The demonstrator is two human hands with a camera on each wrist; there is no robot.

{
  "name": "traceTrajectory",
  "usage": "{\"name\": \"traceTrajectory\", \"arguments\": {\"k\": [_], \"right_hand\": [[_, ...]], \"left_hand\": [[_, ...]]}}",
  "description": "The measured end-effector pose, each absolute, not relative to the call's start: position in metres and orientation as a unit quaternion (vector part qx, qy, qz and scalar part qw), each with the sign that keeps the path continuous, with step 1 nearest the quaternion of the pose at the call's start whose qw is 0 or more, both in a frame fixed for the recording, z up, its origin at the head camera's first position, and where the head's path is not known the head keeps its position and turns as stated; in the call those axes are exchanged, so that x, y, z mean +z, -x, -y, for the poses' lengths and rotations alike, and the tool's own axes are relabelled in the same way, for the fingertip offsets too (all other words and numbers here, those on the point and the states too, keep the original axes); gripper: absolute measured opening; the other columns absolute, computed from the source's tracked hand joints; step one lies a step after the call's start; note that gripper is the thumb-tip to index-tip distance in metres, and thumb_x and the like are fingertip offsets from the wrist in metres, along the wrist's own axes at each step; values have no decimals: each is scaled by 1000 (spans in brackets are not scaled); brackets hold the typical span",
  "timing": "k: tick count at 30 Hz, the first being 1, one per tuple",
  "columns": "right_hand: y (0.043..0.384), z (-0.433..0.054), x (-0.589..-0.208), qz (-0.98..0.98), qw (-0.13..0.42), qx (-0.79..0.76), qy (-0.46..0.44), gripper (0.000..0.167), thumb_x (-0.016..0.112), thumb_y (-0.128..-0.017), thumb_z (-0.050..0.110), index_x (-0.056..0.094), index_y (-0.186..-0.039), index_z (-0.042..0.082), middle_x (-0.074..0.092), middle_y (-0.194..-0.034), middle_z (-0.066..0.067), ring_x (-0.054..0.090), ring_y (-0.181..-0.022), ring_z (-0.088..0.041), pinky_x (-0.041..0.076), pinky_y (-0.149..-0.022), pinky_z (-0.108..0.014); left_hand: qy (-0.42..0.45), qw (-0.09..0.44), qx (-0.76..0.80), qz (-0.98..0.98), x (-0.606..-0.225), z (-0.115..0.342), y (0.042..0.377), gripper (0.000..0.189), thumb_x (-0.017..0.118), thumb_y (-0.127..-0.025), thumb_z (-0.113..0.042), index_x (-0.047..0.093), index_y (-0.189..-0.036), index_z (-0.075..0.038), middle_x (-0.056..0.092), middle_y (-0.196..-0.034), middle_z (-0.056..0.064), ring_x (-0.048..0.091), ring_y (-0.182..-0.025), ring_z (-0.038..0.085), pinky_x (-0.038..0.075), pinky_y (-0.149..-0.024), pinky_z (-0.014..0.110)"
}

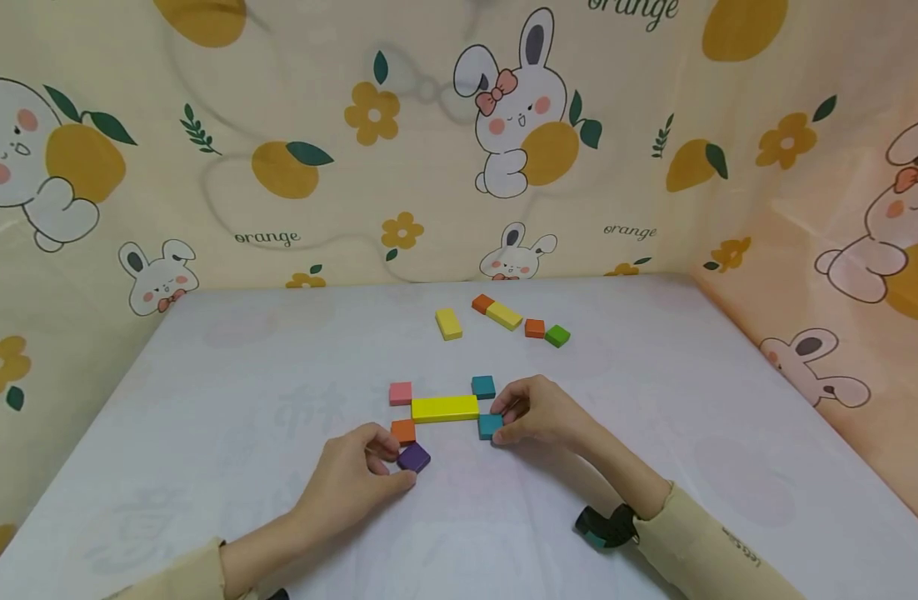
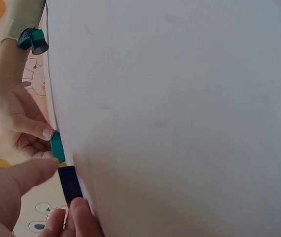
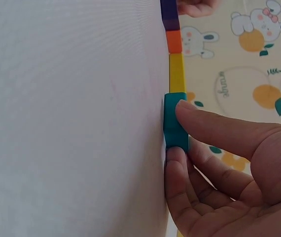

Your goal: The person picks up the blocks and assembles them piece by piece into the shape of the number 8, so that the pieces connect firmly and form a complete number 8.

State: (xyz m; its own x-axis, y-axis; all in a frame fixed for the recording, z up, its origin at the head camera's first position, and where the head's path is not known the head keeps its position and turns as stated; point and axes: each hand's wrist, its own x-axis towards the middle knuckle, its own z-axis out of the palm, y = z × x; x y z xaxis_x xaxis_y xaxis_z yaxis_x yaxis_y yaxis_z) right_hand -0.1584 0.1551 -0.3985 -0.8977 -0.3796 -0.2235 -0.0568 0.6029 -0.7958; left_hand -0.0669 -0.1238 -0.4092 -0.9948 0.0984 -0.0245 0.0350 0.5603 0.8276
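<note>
A long yellow block [image 1: 445, 409] lies across the middle of the table. At its left end sit a pink block [image 1: 401, 393] and an orange block [image 1: 402, 432]; at its right end, a teal block [image 1: 483, 387] and a nearer teal block [image 1: 491, 427]. The right hand [image 1: 540, 410] grips that nearer teal block, its thumb [image 3: 219, 123] on the block's side and curled fingers at the other end. Below the orange block, a purple block [image 1: 414, 457] lies turned at an angle. My left hand [image 1: 351, 471] pinches it between thumb and fingers.
Farther back lie a yellow block [image 1: 448, 323], an orange block [image 1: 482, 303] touching another yellow block [image 1: 504, 315], then an orange block [image 1: 535, 328] beside a green block [image 1: 557, 336]. A patterned cloth [image 1: 429, 183] hangs behind the white table [image 1: 227, 400].
</note>
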Motion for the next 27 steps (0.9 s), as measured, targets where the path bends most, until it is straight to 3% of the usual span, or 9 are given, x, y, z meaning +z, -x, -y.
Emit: {"name": "traceTrajectory", "arguments": {"k": [9,12,17,27], "right_hand": [[166,-160,-394,-872,198,-428,133,27,88,-73,11,72,-94,9,63,-81,-4,57,-78,-21,48,-70,-30],[168,-161,-393,-870,201,-429,133,27,88,-73,9,72,-94,8,63,-82,-4,58,-78,-21,48,-70,-30],[168,-161,-392,-870,203,-428,136,27,87,-74,9,72,-96,7,63,-81,-5,57,-77,-21,49,-70,-29],[168,-161,-391,-870,205,-428,133,27,87,-74,10,71,-96,8,63,-82,-5,57,-77,-20,49,-70,-28]], "left_hand": [[-52,18,508,-860,-396,142,91,34,87,-76,-26,67,-98,-9,65,-89,1,61,-71,17,50,-56,28],[-67,45,521,-849,-390,150,105,37,85,-79,-31,67,-102,-8,66,-94,2,62,-74,20,52,-55,32],[-98,99,526,-839,-388,159,120,43,84,-79,-32,66,-109,-7,66,-106,8,62,-84,23,54,-63,39],[-138,105,496,-851,-396,164,130,38,84,-80,-24,66,-110,-8,66,-107,5,64,-89,19,52,-76,37]]}}
